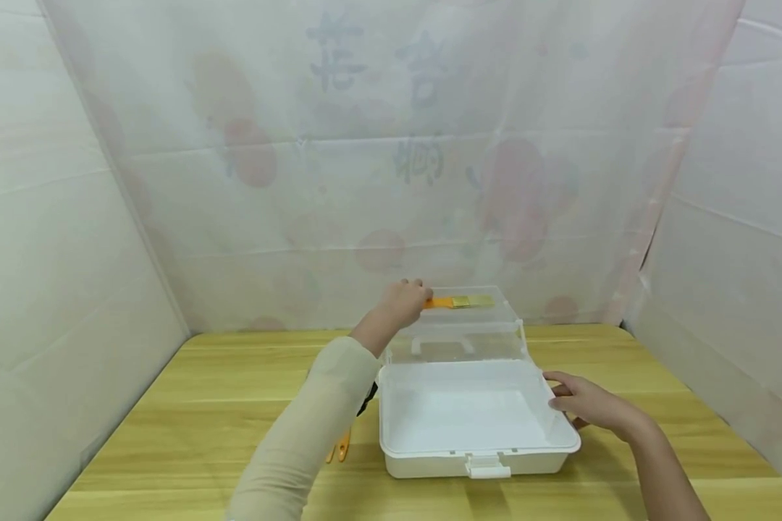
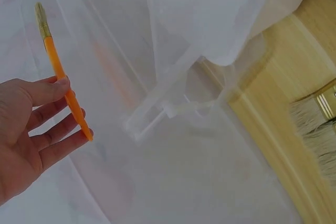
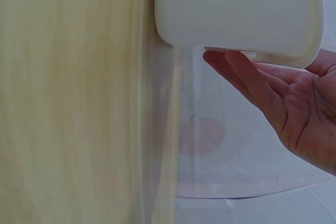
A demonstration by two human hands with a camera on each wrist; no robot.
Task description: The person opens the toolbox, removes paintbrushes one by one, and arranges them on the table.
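My left hand [image 1: 400,300] pinches a slim orange-handled paintbrush [image 1: 459,302] at 12 o'clock above the white plastic box [image 1: 476,449]; my right hand [image 1: 586,401], fingers straight, steadies its 3 o'clock side.

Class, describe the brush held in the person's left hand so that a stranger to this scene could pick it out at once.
Start at the white plastic box standing open on the wooden table. Above its raised clear lid, the left hand holds a flat brush by its handle. Its orange handle, gold band and pale bristles are raised, whereas another orange item lies on the table, left of the box.
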